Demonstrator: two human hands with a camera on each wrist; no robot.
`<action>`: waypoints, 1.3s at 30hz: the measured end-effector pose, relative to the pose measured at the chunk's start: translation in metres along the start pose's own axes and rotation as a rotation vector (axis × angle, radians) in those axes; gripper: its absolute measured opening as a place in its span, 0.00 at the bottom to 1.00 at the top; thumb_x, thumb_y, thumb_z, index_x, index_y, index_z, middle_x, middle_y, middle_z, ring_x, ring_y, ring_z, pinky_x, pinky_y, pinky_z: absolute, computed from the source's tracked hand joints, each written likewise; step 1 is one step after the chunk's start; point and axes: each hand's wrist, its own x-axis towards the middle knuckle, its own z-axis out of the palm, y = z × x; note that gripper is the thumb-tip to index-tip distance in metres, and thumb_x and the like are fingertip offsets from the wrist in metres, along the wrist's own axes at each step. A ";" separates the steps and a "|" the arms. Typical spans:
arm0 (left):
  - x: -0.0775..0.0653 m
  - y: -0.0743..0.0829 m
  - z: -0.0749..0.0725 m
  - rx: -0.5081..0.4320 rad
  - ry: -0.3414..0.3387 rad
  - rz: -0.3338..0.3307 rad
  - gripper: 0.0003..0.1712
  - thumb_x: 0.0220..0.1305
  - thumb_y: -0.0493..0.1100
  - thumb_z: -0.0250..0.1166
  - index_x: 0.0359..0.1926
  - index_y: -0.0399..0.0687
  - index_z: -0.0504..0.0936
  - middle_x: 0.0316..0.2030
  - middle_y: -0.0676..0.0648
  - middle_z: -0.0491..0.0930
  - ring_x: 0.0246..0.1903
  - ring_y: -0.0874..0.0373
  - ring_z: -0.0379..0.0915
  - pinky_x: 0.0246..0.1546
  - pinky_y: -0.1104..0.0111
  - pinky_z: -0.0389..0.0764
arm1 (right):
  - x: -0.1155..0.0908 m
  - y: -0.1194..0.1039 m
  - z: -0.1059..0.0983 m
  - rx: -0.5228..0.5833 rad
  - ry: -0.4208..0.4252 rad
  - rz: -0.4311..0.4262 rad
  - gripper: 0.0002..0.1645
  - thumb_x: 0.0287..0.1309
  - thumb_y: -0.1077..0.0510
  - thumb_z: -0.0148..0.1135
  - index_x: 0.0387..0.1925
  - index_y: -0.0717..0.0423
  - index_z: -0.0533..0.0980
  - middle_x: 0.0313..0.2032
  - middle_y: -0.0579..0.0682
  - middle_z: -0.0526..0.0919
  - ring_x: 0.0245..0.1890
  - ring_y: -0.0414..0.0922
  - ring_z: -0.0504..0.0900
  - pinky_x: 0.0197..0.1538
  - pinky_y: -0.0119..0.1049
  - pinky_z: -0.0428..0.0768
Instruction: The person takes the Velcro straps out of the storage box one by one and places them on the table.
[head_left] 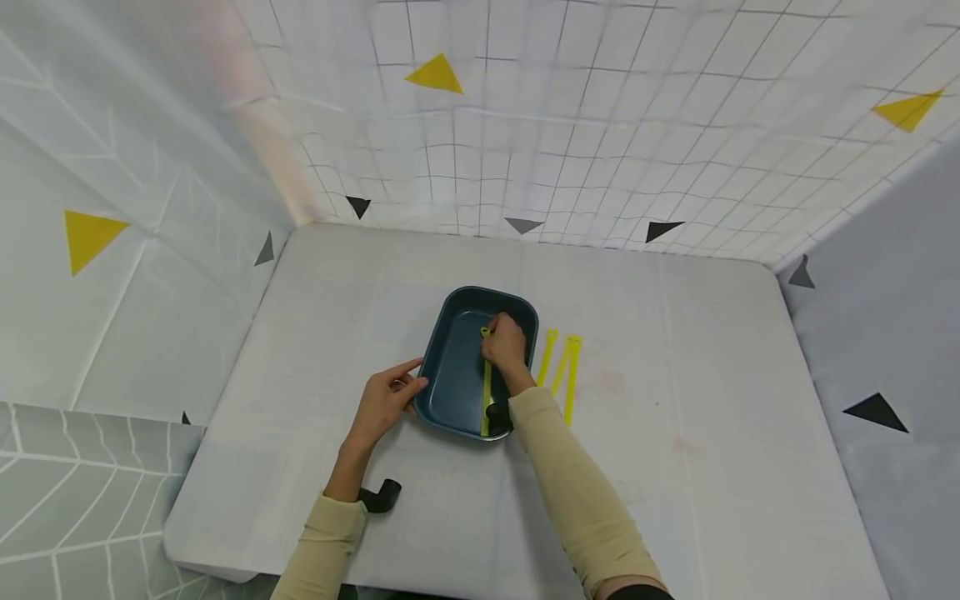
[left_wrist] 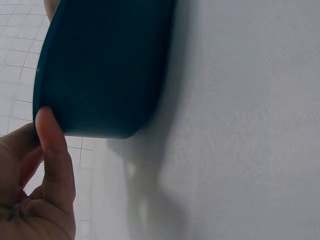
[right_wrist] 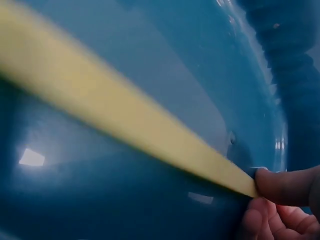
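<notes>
A dark blue-green rectangular basin (head_left: 453, 375) sits on the table, its near edge toward me. My left hand (head_left: 381, 404) pinches the left rim between thumb and fingers; the left wrist view shows the thumb (left_wrist: 51, 132) on the outer wall. Inside the basin, my right hand (head_left: 506, 342) pinches a flat yellow strip (head_left: 487, 387) with a small loop at its far end. In the right wrist view the strip (right_wrist: 140, 120) runs across the basin's inside to the thumb and fingertips. The strip's near part passes beside the right wrist's black camera.
Several more yellow strips (head_left: 573, 375) lie on the white table (head_left: 712, 400), just right of the basin and partly behind the right sleeve. Black camera mounts sit at both wrists. Hanging white sheets (head_left: 525, 150) with coloured triangles enclose the table at the back and sides.
</notes>
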 end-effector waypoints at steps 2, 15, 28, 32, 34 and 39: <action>0.000 -0.001 0.000 -0.005 -0.004 0.000 0.25 0.68 0.34 0.64 0.63 0.27 0.73 0.35 0.26 0.78 0.21 0.35 0.77 0.27 0.44 0.83 | 0.000 0.000 0.001 0.024 0.015 -0.004 0.13 0.50 0.70 0.60 0.41 0.64 0.76 0.38 0.59 0.81 0.39 0.58 0.80 0.47 0.51 0.79; 0.000 -0.001 0.001 0.002 -0.003 0.008 0.25 0.68 0.34 0.64 0.63 0.27 0.73 0.34 0.29 0.78 0.23 0.29 0.76 0.27 0.45 0.83 | 0.001 0.004 0.005 0.183 0.065 0.000 0.19 0.57 0.65 0.66 0.51 0.66 0.79 0.36 0.59 0.86 0.36 0.54 0.84 0.43 0.49 0.83; -0.001 -0.003 0.001 -0.001 -0.001 -0.001 0.25 0.68 0.34 0.64 0.63 0.28 0.73 0.34 0.27 0.78 0.23 0.31 0.76 0.29 0.41 0.81 | -0.003 0.004 0.004 0.351 0.114 0.012 0.16 0.57 0.67 0.68 0.48 0.66 0.80 0.33 0.58 0.85 0.27 0.51 0.84 0.30 0.41 0.84; -0.001 -0.004 0.003 0.009 0.003 0.005 0.25 0.68 0.34 0.64 0.63 0.28 0.73 0.34 0.27 0.78 0.22 0.31 0.76 0.28 0.41 0.81 | -0.005 0.005 0.003 0.508 0.066 0.037 0.15 0.59 0.69 0.66 0.48 0.68 0.78 0.34 0.61 0.84 0.24 0.50 0.85 0.24 0.38 0.85; -0.001 -0.004 0.004 0.013 0.005 0.008 0.25 0.68 0.34 0.64 0.63 0.28 0.73 0.33 0.28 0.78 0.23 0.30 0.76 0.28 0.41 0.81 | -0.007 0.005 0.002 0.583 0.038 0.054 0.16 0.59 0.70 0.65 0.49 0.70 0.76 0.35 0.62 0.83 0.22 0.50 0.85 0.21 0.38 0.85; -0.003 -0.004 0.005 0.027 0.004 0.014 0.25 0.68 0.34 0.64 0.62 0.28 0.74 0.33 0.28 0.78 0.23 0.28 0.75 0.28 0.42 0.81 | -0.010 0.006 -0.001 0.661 0.022 0.052 0.16 0.61 0.70 0.62 0.51 0.71 0.75 0.35 0.63 0.82 0.21 0.49 0.85 0.20 0.36 0.84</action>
